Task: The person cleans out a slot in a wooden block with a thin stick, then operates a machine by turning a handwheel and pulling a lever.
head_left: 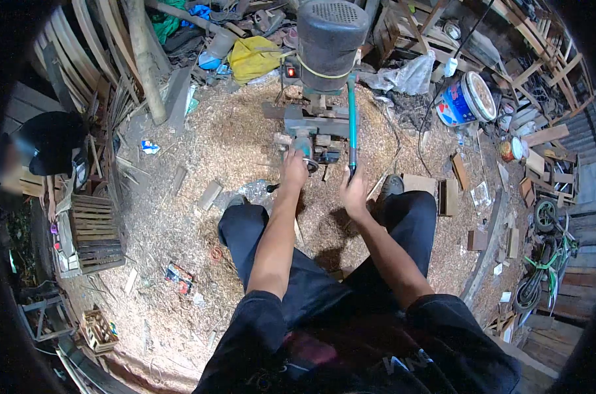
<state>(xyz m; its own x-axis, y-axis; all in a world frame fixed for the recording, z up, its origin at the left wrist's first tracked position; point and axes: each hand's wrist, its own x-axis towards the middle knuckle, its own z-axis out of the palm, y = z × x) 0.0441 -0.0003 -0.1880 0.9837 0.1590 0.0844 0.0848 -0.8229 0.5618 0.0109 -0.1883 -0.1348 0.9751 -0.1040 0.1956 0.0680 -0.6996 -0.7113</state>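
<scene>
In front of me stands a machine with a dark motor [331, 46] on top and a metal vise and table [318, 125] below it. My right hand [354, 190] is wrapped round the black grip at the lower end of a long teal lever [352, 125] on the machine's right side. My left hand [294, 169] is closed at the front of the vise, beside a round handwheel [311, 165]; what its fingers hold is hidden. Small wood pieces [322, 140] lie by the vise. A red switch light [291, 71] glows left of the motor.
Wood shavings cover the ground [199, 151]. A paint bucket [465, 98] stands at the right, with a small green bicycle [544, 266] farther out. A yellow sack [253, 58] lies behind. A person [51, 141] is at the far left near a slatted crate [95, 226].
</scene>
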